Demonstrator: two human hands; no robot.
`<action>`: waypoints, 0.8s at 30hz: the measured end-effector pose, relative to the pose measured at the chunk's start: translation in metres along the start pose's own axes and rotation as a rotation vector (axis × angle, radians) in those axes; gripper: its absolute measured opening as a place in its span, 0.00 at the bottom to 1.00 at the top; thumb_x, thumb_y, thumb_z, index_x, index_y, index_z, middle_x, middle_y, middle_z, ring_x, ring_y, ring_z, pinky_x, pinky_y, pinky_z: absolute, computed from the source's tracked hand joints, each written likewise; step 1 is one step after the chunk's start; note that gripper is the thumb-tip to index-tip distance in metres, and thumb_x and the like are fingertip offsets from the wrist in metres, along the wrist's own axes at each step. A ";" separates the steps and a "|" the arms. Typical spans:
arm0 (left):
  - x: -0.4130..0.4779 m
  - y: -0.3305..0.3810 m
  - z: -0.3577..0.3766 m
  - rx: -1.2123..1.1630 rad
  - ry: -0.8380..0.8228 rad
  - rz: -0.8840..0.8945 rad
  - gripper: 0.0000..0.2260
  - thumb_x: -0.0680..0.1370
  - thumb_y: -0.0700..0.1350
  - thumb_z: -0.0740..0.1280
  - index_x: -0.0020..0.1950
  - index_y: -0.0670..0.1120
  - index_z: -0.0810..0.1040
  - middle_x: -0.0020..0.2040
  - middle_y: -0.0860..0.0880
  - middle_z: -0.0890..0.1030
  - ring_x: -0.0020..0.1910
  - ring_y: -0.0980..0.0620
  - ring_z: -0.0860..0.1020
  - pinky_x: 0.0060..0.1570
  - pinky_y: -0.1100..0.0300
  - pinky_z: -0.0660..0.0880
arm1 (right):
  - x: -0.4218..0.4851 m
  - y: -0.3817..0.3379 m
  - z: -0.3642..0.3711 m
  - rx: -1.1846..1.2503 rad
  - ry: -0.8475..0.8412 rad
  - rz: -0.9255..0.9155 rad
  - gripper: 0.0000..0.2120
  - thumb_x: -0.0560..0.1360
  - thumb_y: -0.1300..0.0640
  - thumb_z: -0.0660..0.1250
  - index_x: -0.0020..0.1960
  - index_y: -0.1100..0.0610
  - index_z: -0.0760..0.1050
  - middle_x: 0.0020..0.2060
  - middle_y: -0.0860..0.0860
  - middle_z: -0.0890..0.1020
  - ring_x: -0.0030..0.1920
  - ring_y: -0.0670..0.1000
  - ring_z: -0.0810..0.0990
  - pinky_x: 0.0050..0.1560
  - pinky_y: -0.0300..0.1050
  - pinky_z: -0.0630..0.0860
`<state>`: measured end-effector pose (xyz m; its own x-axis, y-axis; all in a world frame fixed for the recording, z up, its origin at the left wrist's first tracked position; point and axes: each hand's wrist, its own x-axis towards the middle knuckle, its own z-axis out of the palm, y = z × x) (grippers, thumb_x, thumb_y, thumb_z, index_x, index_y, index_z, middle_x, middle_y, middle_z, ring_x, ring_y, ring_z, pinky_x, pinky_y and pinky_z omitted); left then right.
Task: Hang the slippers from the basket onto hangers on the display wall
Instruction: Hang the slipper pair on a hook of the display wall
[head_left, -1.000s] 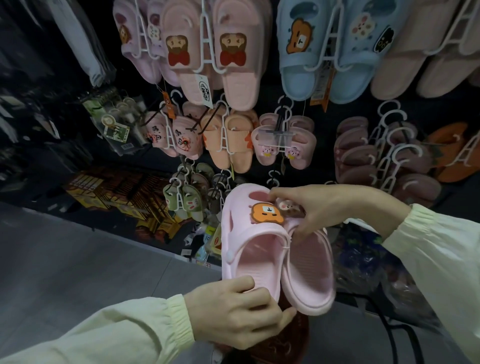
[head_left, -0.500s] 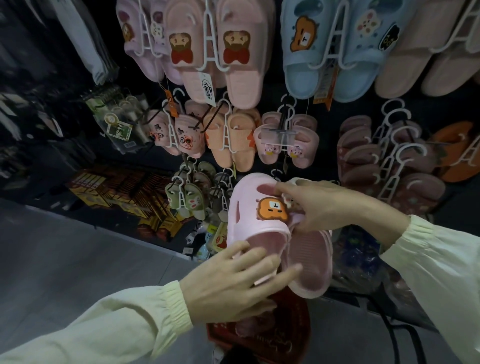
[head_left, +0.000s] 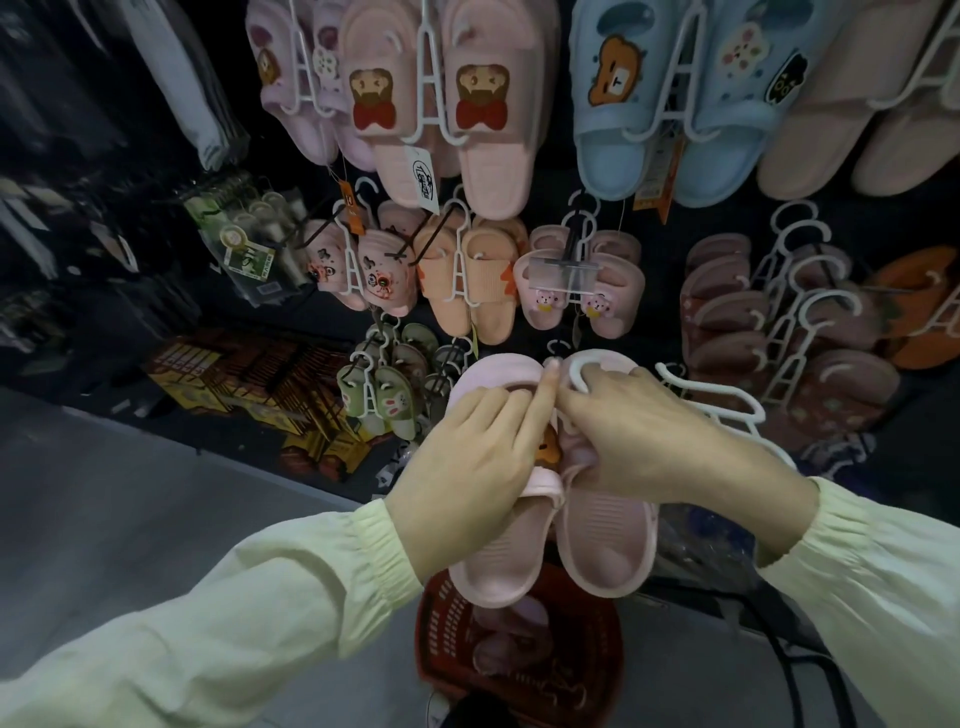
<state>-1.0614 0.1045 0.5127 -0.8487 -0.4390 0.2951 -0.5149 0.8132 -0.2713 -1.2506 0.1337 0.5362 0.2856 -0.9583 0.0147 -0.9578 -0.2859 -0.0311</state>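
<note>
- Pink slippers, a pair, are in both my hands, in front of the display wall and low down on it.
- My left hand lies on top of the left slipper. Its fingers bend over the top band and hold it. My pointing finger sticks straight up to the toe end.
- My right hand is on the other slipper. Its fingers curl round the hook of a white hanger and pinch it. The rest of the hanger pokes out to the right of my hand.
- A little orange bear badge peeks out between my two hands.
- The heels of the pair hang down, side by side and touching.
- A red basket sits on the floor right under the pair. Inside it lie more slippers, pink too. It is dark in there and I cannot tell how many.
- Up on the wall hang other pairs on white hangers: blue slippers with a bear, big pink ones with red bows, orange ones and small green ones.
</note>
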 end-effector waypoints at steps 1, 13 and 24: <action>0.000 0.002 0.000 0.018 -0.001 0.005 0.47 0.78 0.63 0.63 0.79 0.33 0.46 0.62 0.41 0.74 0.58 0.43 0.74 0.59 0.48 0.72 | -0.002 0.001 0.000 0.005 0.007 -0.006 0.23 0.74 0.47 0.67 0.64 0.49 0.64 0.46 0.48 0.66 0.44 0.50 0.64 0.48 0.47 0.62; 0.001 -0.004 -0.001 -0.171 -0.001 -0.028 0.53 0.73 0.70 0.65 0.80 0.35 0.45 0.59 0.45 0.76 0.55 0.45 0.75 0.58 0.50 0.74 | -0.020 0.006 0.009 0.327 0.139 0.050 0.39 0.69 0.45 0.74 0.67 0.43 0.51 0.52 0.46 0.77 0.54 0.50 0.76 0.56 0.51 0.69; 0.009 -0.009 0.010 -0.281 -0.061 0.012 0.43 0.72 0.64 0.64 0.80 0.42 0.58 0.48 0.45 0.72 0.45 0.47 0.69 0.43 0.51 0.71 | -0.033 0.002 0.006 0.340 0.189 0.023 0.36 0.70 0.50 0.75 0.63 0.40 0.51 0.51 0.43 0.75 0.55 0.47 0.73 0.59 0.46 0.65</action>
<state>-1.0657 0.0899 0.5085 -0.8645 -0.4439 0.2359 -0.4583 0.8888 -0.0074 -1.2621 0.1646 0.5296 0.2223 -0.9557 0.1931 -0.8887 -0.2801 -0.3630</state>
